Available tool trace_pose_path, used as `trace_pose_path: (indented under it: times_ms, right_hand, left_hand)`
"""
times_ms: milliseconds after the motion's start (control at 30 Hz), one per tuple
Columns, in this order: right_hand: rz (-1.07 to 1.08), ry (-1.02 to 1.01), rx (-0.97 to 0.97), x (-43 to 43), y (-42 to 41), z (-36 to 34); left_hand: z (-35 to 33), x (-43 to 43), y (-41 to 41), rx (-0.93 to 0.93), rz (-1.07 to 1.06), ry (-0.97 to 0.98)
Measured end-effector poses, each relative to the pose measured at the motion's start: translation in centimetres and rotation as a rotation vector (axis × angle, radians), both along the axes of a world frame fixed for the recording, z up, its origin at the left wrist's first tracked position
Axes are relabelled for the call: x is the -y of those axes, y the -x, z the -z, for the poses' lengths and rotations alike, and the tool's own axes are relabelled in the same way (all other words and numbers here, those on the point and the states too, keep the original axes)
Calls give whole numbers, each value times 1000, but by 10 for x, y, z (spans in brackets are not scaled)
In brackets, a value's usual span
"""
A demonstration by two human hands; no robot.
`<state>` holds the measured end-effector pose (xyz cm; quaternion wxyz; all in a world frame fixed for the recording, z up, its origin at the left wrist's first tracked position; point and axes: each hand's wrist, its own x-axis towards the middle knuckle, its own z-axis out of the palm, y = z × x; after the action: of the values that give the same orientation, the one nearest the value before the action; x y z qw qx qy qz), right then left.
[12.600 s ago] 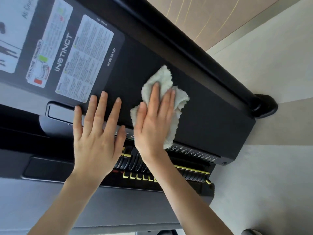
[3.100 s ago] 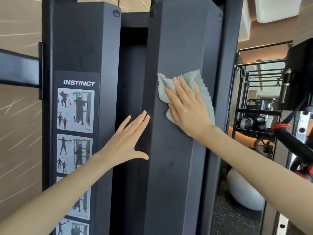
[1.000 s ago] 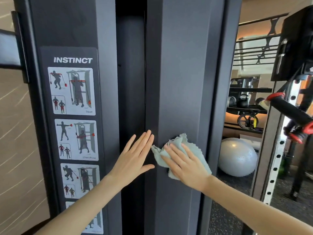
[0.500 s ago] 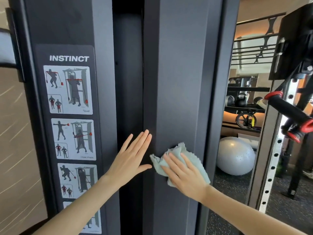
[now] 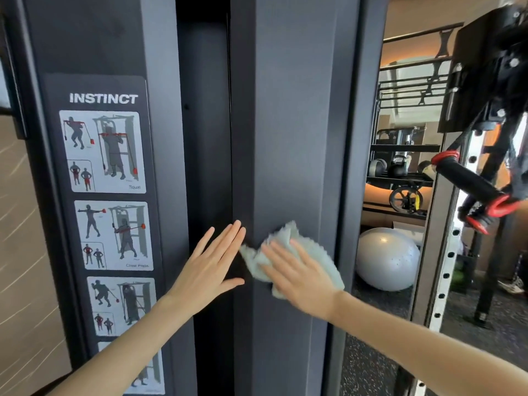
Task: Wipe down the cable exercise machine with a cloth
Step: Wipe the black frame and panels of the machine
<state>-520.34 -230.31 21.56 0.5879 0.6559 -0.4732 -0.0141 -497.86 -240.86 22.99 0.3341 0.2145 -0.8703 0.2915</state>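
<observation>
The cable machine's dark grey upright column (image 5: pixel 288 124) fills the middle of the head view. A pale green cloth (image 5: pixel 323 261) lies flat against the column's front face. My right hand (image 5: pixel 300 278) presses on the cloth with straight, spread fingers. My left hand (image 5: pixel 211 267) rests flat on the column's left edge, fingers straight, just left of the cloth. A second dark upright (image 5: pixel 94 41) to the left carries an INSTINCT exercise chart (image 5: pixel 105 178).
A dark recess (image 5: pixel 205 138) runs between the two uprights. To the right hangs a black handle with red ends (image 5: pixel 471 184). Behind it stand a perforated white post (image 5: pixel 445 270), a grey exercise ball (image 5: pixel 388 258) and a rack of weights (image 5: pixel 400 167).
Over the last second my right hand has slid the cloth down the column, and it sits slightly further right now. My left hand stays flat on the column's edge.
</observation>
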Motion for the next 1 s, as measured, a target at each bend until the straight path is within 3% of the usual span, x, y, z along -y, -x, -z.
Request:
trace_pose_path:
  times_ms: [67, 167, 367, 500, 667, 767, 900, 1000]
  right_hand:
    - [4, -82, -68, -5, 2, 21]
    - [-22, -65, -121, -6, 7, -1]
    - [-165, 270, 133, 4, 4, -123]
    - [-216, 239, 161, 6, 4, -90]
    - [-166, 41, -50, 2, 16, -18]
    - [-232, 51, -102, 3, 20, -48]
    - [-317, 253, 20, 11, 14, -124]
    - [-328, 307, 75, 15, 6, -137]
  left_hand:
    - [0, 0, 0, 8, 1, -23]
    - [-1, -2, 0, 9, -2, -34]
    - [2, -6, 5, -16, -27, -15]
    - [9, -8, 6, -28, -60, -36]
    - [44, -18, 10, -79, -104, -58]
    - [70, -33, 15, -122, -142, -110]
    - [111, -58, 25, -152, -198, -201]
    - [140, -73, 30, -160, -259, -250]
